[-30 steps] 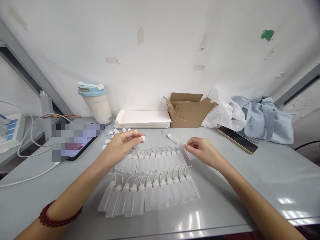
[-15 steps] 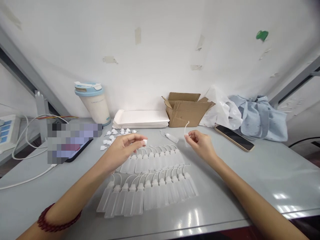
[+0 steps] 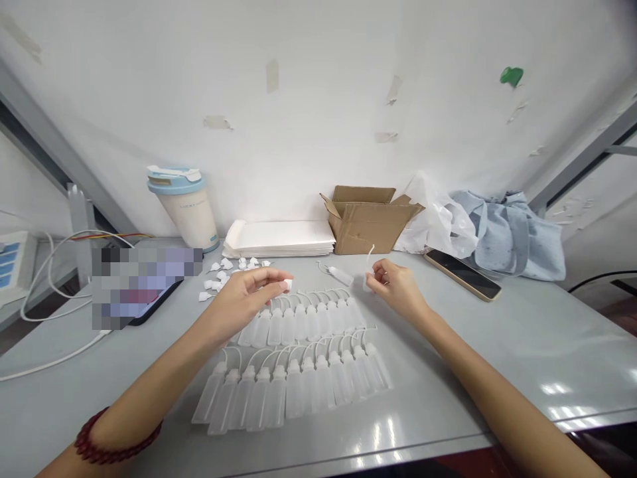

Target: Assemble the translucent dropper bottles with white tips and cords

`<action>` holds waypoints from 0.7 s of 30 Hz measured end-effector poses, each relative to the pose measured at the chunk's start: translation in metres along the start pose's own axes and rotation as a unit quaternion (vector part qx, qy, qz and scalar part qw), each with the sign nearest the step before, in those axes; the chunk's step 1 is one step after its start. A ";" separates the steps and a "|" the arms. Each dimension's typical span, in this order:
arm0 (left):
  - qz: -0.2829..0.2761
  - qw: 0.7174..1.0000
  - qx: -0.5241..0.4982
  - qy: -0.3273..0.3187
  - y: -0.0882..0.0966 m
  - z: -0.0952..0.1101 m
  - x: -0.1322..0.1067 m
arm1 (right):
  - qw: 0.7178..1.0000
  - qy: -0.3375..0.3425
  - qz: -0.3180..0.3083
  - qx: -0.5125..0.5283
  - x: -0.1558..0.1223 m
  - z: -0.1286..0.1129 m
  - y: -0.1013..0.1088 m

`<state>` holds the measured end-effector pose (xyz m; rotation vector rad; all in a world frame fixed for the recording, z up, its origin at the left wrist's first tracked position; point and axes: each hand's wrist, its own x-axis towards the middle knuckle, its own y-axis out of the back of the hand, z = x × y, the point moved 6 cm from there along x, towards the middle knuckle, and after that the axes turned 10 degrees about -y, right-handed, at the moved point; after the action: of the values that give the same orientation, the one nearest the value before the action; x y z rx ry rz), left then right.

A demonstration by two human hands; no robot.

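Observation:
My left hand (image 3: 245, 295) pinches a small white cap (image 3: 287, 285) between thumb and fingers, above the far row of bottles. My right hand (image 3: 397, 287) is closed on a small clear squeeze bottle (image 3: 369, 277) whose thin bent spout points up. Two rows of several clear bottles (image 3: 298, 372) with bent spouts lie side by side on the grey table (image 3: 497, 345) below both hands. One more bottle (image 3: 339, 274) lies alone behind the rows. Loose white caps (image 3: 223, 273) are scattered at the far left of the rows.
A cardboard box (image 3: 371, 219), a stack of white sheets (image 3: 279, 238) and a lidded cup (image 3: 186, 206) stand along the back wall. A phone (image 3: 462, 273) lies at the right beside a plastic bag and blue cloth (image 3: 512, 232). A blurred screen and cables sit left.
My right hand has lifted the bottle off the end of the far row and turned it spout up. My left hand holds the cap nearly still.

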<state>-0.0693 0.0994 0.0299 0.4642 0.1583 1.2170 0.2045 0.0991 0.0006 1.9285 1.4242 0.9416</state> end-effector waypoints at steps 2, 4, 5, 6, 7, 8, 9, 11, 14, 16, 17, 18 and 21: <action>-0.002 1.000 0.004 0.004 0.000 -0.001 0.000 | 1.000 -0.006 0.003 -0.014 -0.001 -0.002 0.002; -0.005 1.000 0.007 0.005 -0.001 -0.001 0.000 | 1.000 -0.013 0.005 -0.028 -0.002 -0.004 0.004; -0.006 1.000 0.007 0.004 -0.002 -0.001 0.000 | 0.999 -0.017 0.006 -0.035 -0.003 -0.004 0.004; -0.008 1.000 0.006 0.003 -0.002 -0.001 0.001 | 0.999 -0.021 0.005 -0.042 -0.003 -0.005 0.004; -0.008 1.000 0.005 0.003 -0.003 -0.001 0.001 | 0.998 -0.026 0.003 -0.049 -0.004 -0.005 0.004; -0.009 1.000 0.004 0.003 -0.003 -0.001 0.001 | 0.998 -0.031 0.001 -0.054 -0.005 -0.005 0.003; -0.010 1.000 0.005 0.005 -0.004 -0.001 0.001 | 0.997 -0.039 -0.001 -0.059 -0.005 -0.005 0.003; -0.011 1.000 0.007 0.008 -0.004 -0.001 0.001 | 0.996 -0.055 -0.010 -0.064 -0.006 -0.005 0.002; -0.014 1.000 0.005 0.009 -0.004 0.000 0.000 | 0.995 -0.073 -0.032 -0.060 -0.007 -0.005 0.001; -0.013 1.000 0.006 0.009 -0.004 0.000 0.000 | 0.994 -0.078 -0.046 -0.053 -0.007 -0.004 0.000; -0.013 1.000 0.007 0.009 -0.004 0.000 0.000 | 0.994 -0.078 -0.056 -0.048 -0.007 -0.004 -0.002; -0.013 1.000 0.008 0.009 -0.004 0.000 0.000 | 0.994 -0.077 -0.068 -0.043 -0.008 -0.003 -0.004; -0.017 1.000 0.011 0.008 -0.004 0.000 0.000 | 0.991 -0.073 -0.108 -0.023 -0.007 0.001 -0.012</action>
<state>-0.0657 0.0981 0.0284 0.4699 0.1925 1.1859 0.1965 0.0955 -0.0109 1.7307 1.4773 0.7120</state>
